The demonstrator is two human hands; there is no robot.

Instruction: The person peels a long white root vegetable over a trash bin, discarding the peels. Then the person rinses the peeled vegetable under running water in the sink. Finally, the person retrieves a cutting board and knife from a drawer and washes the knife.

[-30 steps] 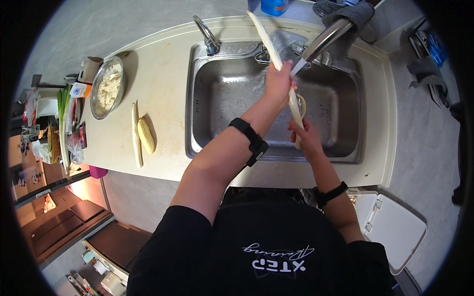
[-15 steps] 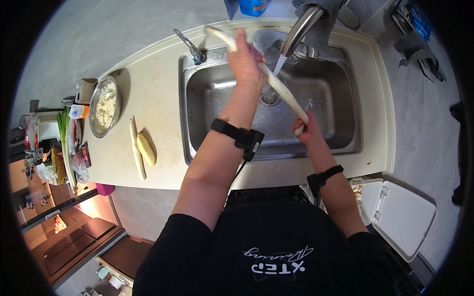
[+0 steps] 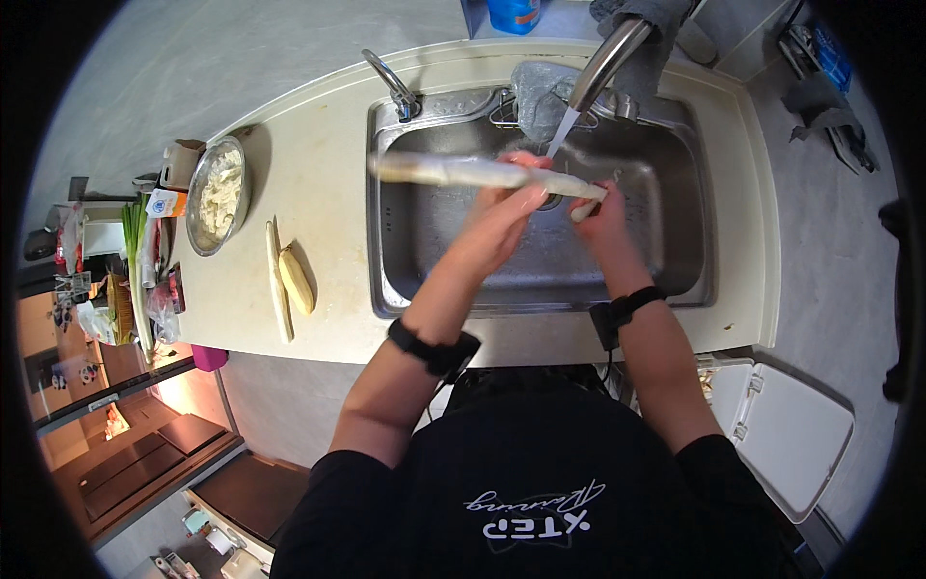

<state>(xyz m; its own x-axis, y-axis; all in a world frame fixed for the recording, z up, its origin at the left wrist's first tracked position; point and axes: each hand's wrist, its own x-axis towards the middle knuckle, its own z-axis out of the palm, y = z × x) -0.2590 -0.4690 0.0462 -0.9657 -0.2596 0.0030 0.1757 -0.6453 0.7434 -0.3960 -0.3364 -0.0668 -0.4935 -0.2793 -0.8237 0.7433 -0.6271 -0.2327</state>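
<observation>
A long, pale, peeled root vegetable (image 3: 453, 173) lies across the air above the steel sink (image 3: 424, 246), blurred at its left end. My left hand (image 3: 500, 217) is closed round its middle, thumb on the near side. At its right end, my right hand (image 3: 606, 220) grips it, with a short pale tip poking out beside the fingers. Water runs from the faucet (image 3: 610, 64) into the sink just beyond my left fingertips. Whether the stream touches the root cannot be made out.
On the counter to the left lie a thin pale stalk (image 3: 278, 280) and a shorter, thicker yellowish piece (image 3: 296, 280). Behind them stands a metal bowl (image 3: 237, 207) of whitish chunks. A small second tap (image 3: 394, 85) rises at the sink's back left. An open white bin (image 3: 796, 434) stands lower right.
My left hand has come nearer to me, swinging the root from a steep slant to almost level. My right hand has moved slightly away from me, still gripping the end.
</observation>
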